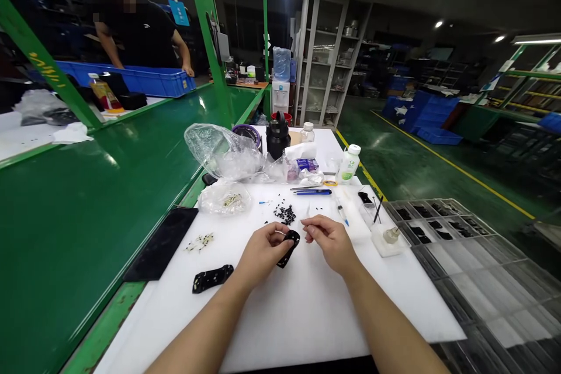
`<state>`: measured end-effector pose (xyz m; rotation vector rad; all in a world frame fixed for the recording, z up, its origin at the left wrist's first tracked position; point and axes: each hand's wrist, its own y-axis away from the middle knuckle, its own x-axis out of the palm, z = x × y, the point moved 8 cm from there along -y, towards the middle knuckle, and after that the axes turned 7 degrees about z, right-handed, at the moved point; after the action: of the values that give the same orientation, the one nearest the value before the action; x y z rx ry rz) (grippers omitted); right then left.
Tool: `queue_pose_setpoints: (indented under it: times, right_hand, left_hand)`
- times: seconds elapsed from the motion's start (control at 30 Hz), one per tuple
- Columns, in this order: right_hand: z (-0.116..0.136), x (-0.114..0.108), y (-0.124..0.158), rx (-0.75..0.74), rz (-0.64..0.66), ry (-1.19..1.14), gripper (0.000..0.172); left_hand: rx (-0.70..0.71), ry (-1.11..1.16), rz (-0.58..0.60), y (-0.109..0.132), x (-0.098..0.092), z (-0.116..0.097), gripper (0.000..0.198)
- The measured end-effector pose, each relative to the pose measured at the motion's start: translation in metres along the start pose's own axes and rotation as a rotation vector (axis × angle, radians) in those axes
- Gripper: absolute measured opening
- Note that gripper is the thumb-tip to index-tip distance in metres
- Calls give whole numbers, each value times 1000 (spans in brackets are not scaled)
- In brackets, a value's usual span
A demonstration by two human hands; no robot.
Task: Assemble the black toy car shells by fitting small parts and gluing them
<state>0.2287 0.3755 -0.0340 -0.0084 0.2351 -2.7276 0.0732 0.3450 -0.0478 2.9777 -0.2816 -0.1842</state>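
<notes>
My left hand point(263, 250) is closed on a flat black plastic part point(289, 247) and holds it tilted just above the white work mat point(307, 315). Close to its right, my right hand point(329, 241) has its fingertips pinched together beside the part's upper end; what they pinch is too small to make out. A second black part point(213, 278) of the same kind lies flat on the mat to the left. A heap of tiny black pieces point(284, 213) sits just beyond my hands, and a scatter of tiny pale pieces point(200, 241) lies further left.
Clear plastic bags point(223, 155), a black bottle point(277, 135), a white bottle point(349, 163) and pens point(312, 190) stand at the mat's far end. Clear compartment trays point(442, 228) with black parts lie to the right. A green conveyor point(87, 198) runs left; another person point(135, 29) stands behind a blue crate point(144, 79).
</notes>
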Motion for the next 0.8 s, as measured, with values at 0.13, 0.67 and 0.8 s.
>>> queue_pose_setpoints:
  times: [0.13,0.67,0.8]
  right_hand:
    - [-3,1,2,42,-29,-36,21]
    - [-2,0,2,83,-56,-222,17]
    - [0,0,3,73,-56,-179,13]
  left_hand:
    - [7,26,-54,1,-5,-2,29]
    - [20,116,-22,4,-3,-1,26]
    - [64,108,5,4,-1,-6,26]
